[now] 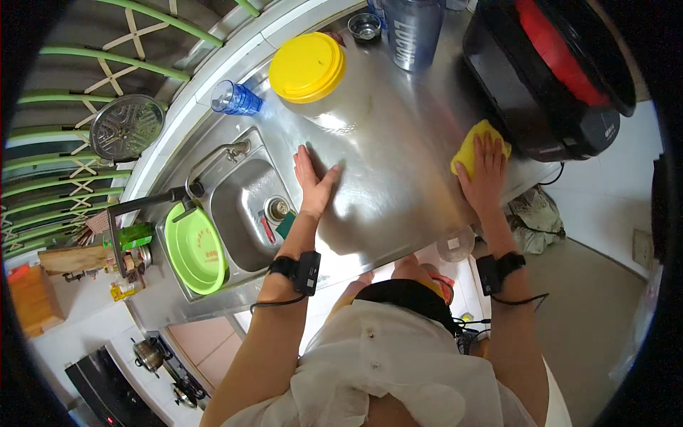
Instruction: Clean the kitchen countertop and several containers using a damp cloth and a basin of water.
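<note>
My right hand [483, 173] lies over a folded yellow cloth [463, 151], fingers stretched across it. The cloth rests on the stainless steel countertop [395, 176], beside the front of a black appliance [523, 91] that looks like a rice cooker. To the left, my left hand [315, 184] is laid flat on the same steel, its thumb spread and nothing in it. Its place is just right of the sink basin [240, 213]. A large clear jar with a yellow lid [308, 67] stands beyond my left hand.
A green plastic basin [195, 251] sits left of the sink, near the metal faucet [229, 152]. In the sink lie a red-handled tool [268, 230] and a green scouring pad [285, 225]. Blue cups [237, 99], a dark bottle [413, 34] and a small glass bowl [365, 28] line the back.
</note>
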Demonstrator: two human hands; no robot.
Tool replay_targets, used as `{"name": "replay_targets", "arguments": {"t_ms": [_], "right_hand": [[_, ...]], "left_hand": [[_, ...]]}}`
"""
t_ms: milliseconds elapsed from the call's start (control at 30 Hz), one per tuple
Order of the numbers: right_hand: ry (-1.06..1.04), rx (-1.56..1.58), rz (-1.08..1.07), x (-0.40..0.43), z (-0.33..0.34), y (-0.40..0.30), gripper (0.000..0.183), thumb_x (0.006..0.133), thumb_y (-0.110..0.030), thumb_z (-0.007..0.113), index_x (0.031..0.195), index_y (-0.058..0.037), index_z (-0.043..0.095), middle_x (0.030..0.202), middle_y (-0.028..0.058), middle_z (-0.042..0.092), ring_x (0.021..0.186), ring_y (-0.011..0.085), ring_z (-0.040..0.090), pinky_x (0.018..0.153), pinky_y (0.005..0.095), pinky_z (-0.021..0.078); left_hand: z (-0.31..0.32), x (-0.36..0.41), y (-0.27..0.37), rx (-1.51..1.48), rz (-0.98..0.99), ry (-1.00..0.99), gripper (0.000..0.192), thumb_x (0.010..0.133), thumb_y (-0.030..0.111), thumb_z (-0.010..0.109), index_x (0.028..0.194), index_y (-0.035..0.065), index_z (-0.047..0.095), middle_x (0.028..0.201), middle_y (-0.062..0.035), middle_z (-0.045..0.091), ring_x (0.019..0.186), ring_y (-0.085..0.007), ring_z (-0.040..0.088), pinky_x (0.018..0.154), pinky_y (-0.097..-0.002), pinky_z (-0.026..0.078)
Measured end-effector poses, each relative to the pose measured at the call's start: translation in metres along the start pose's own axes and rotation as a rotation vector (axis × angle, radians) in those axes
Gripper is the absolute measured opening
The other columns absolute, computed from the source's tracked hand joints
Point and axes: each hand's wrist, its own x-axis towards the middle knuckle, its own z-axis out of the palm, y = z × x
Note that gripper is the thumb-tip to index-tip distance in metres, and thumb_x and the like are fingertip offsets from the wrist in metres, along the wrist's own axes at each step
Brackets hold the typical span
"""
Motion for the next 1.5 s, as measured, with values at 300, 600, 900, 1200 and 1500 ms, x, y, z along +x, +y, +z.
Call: {"name": "replay_targets", "arguments": {"t_ms": [300,600,900,1200,1500], "right_hand": [[-0.025,0.047,0.010,0.134,0.041,-0.021,0.065,0.084,-0.047,0.046,0.135,-0.0082,0.031,0.141,0.0153,0.026,0.130,0.0363,0.022,0.103,0.0523,0.0198],[0.016,0.077,0.008,0.158,0.056,-0.031,0.064,0.083,-0.046,0.048,0.133,-0.0091,0.035,0.141,0.0158,0.027,0.130,0.0357,0.022,0.105,0.0489,0.0174],[-0.188,0.327,-0.312,0.044,0.008,-0.070,0.063,0.078,-0.035,0.055,0.131,-0.0060,0.038,0.140,0.0160,0.028,0.130,0.0351,0.021,0.105,0.0520,0.0155],[-0.246,0.504,-0.443,0.127,0.041,-0.130,0.073,0.070,-0.024,0.060,0.133,0.0006,0.031,0.142,0.0162,0.025,0.133,0.0322,0.017,0.107,0.0489,0.0117],[-0.203,0.283,-0.362,0.180,0.064,-0.201,0.068,0.080,-0.042,0.051,0.136,-0.0091,0.031,0.144,0.0083,0.024,0.134,0.0296,0.013,0.108,0.0458,0.0076]], "left_hand": [[-0.009,0.021,0.049,-0.319,-0.039,0.146,0.115,0.069,0.026,0.075,0.138,0.0066,-0.014,0.145,-0.0217,-0.003,0.135,-0.0297,0.002,0.108,-0.0408,0.011],[0.024,0.074,0.075,-0.598,0.148,0.363,0.114,0.062,0.017,0.081,0.138,0.0070,-0.004,0.137,-0.0182,0.021,0.125,-0.0282,0.026,0.105,-0.0380,0.019],[0.009,0.090,0.075,-0.633,0.176,0.390,0.093,0.061,0.014,0.081,0.131,0.0050,0.020,0.125,-0.0126,0.039,0.115,-0.0243,0.039,0.099,-0.0359,0.029],[-0.069,0.060,0.051,-1.054,0.040,0.131,0.078,0.069,0.035,0.070,0.131,0.0055,0.032,0.126,-0.0087,0.043,0.118,-0.0249,0.040,0.100,-0.0401,0.030],[-0.104,0.022,0.040,-1.308,-0.056,0.049,0.079,0.066,0.043,0.073,0.128,0.0086,0.038,0.126,-0.0066,0.044,0.117,-0.0263,0.041,0.100,-0.0443,0.030]]}}
